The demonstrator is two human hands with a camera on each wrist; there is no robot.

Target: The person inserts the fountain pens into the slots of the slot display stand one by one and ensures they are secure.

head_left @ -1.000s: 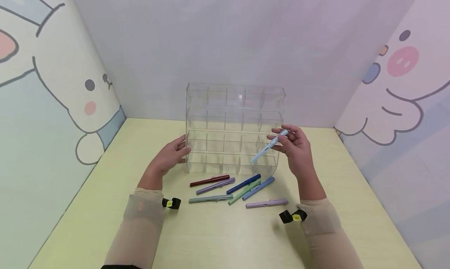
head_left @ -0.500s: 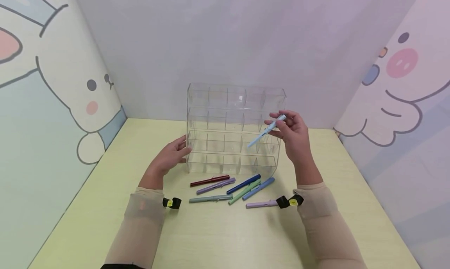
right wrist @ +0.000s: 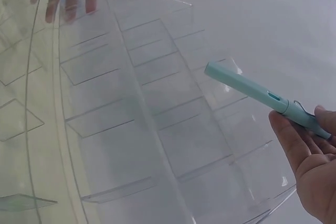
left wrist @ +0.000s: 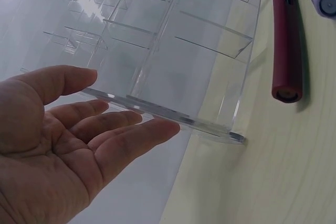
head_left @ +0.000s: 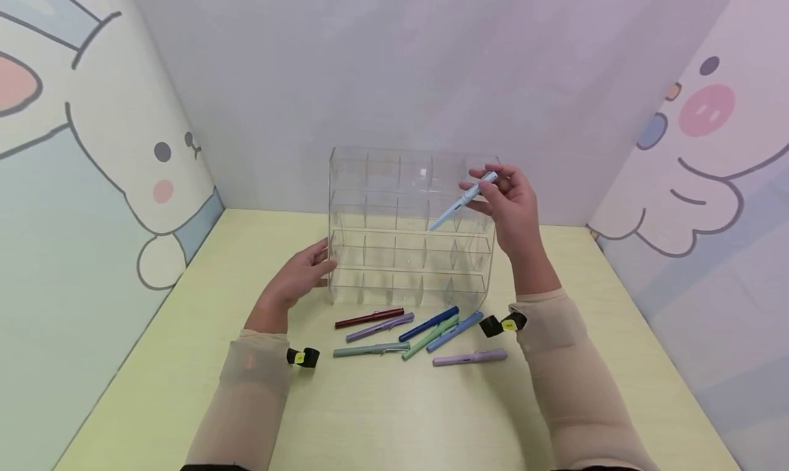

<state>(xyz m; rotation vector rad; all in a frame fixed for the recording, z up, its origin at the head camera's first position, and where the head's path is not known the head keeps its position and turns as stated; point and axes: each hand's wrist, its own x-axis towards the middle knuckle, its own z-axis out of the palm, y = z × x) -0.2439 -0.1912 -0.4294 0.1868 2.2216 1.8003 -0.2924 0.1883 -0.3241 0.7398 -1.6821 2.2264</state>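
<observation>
Rising with the clear acrylic compartment rack (head_left: 379, 257) to its left, the right hand (head_left: 513, 207) pinches the slim light-blue pen (head_left: 460, 205); the head view shows both higher than earlier, apparently nearing the upper tiers. The left hand (head_left: 298, 276) is unmoved.

Left wrist view: its loosely extended fingers (left wrist: 128, 148) touch the rack's side panel.

Right wrist view: the pen projects left from thumb and fingertips, before the rack; contact is unconfirmed.
</observation>
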